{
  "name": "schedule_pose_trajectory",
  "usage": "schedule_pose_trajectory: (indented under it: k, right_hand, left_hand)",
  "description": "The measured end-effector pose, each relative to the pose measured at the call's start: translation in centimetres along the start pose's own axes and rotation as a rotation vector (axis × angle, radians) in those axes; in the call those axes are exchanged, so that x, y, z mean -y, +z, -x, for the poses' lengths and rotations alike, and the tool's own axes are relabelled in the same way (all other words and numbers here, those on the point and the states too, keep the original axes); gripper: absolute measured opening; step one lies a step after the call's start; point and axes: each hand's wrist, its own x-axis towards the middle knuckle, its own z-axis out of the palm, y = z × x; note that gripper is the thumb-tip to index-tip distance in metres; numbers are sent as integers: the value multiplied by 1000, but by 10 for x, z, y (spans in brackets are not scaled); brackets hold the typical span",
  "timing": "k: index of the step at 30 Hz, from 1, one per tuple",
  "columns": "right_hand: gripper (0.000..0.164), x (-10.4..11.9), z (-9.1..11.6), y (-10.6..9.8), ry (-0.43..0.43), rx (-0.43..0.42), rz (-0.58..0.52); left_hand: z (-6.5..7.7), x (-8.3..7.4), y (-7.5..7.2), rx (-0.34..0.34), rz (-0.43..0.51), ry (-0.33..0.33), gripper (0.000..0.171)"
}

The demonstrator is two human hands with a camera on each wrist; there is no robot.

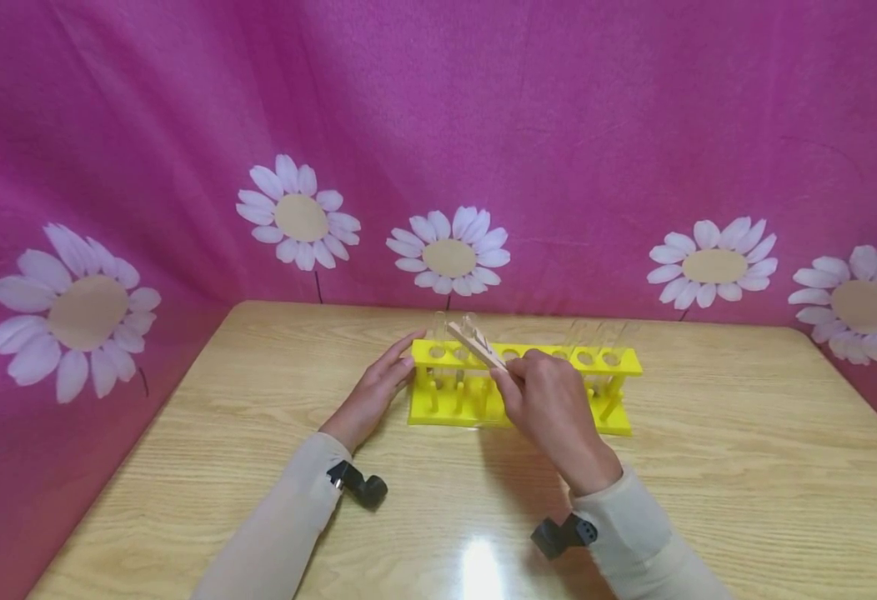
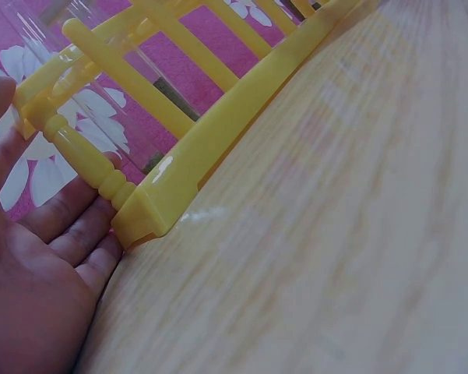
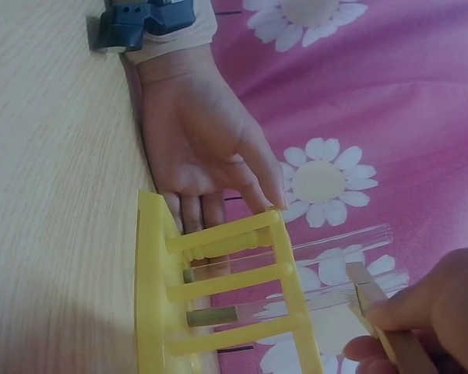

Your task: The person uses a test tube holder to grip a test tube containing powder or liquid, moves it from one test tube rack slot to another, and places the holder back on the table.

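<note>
A yellow test tube rack (image 1: 446, 417) stands on the table with clear test tubes in it. My left hand (image 1: 371, 396) holds its left end, the thumb in front and the fingers reaching behind the end post (image 2: 82, 152). In my right hand (image 1: 554, 408) is a wooden test tube holder (image 1: 476, 346), pinched between thumb and fingers above the rack. The holder's tip is at the upper part of a test tube (image 3: 374, 284) near the left end; whether it clasps the glass I cannot tell. Greenish-brown matter (image 3: 212, 315) lies low in that tube.
Several more test tubes (image 1: 596, 336) stand toward the rack's right end. The wooden table (image 1: 258, 367) spreads around it. A pink cloth (image 1: 558, 150) with printed daisies hangs behind and at the sides.
</note>
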Motion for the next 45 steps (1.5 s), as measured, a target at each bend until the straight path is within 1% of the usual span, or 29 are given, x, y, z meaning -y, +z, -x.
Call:
schedule_pose_trajectory:
  k: [5, 13, 15, 16, 21, 22, 23, 26, 30, 36, 38, 42, 45]
  right_hand:
    - [13, 0, -1, -2, -12, -39, -22]
    - [14, 2, -1, -3, -10, -76, -52]
    - [14, 2, -1, -4, -13, -89, -55]
    - [14, 1, -1, -4, -14, -96, -58]
    - [14, 1, -1, -5, -27, -128, -77]
    - [14, 1, -1, -5, -31, -134, -80]
    - [14, 1, -1, -5, -34, -140, -83]
    - [15, 1, -1, -5, -39, -150, -88]
    - [18, 2, -1, -6, -40, -152, -92]
    - [20, 3, -2, -7, -33, -168, -88]
    - [20, 3, -2, -8, -27, -171, -90]
    - [22, 3, -1, -9, -12, -168, -98]
    - [23, 3, -1, -10, -3, -172, -93]
  left_hand:
    - [1, 0, -1, 0, -12, -1, 49]
    - [0, 1, -1, 6, 7, 14, 48]
    - [0, 1, -1, 8, 15, 10, 46]
    - [1, -3, 1, 10, 19, 3, 46]
    - [0, -4, 2, 5, 17, 0, 45]
    - [0, -4, 2, 4, 13, 2, 45]
    - [-1, 0, 1, 2, 9, 4, 45]
    - [-1, -1, 1, 4, 9, -11, 47]
    - [1, -6, 1, 15, 16, -32, 48]
    - [7, -23, 5, 27, 11, -43, 49]
    - [6, -21, 5, 26, 18, -41, 49]
    - [3, -10, 2, 13, 28, -35, 47]
    - [1, -3, 1, -3, 12, -29, 46]
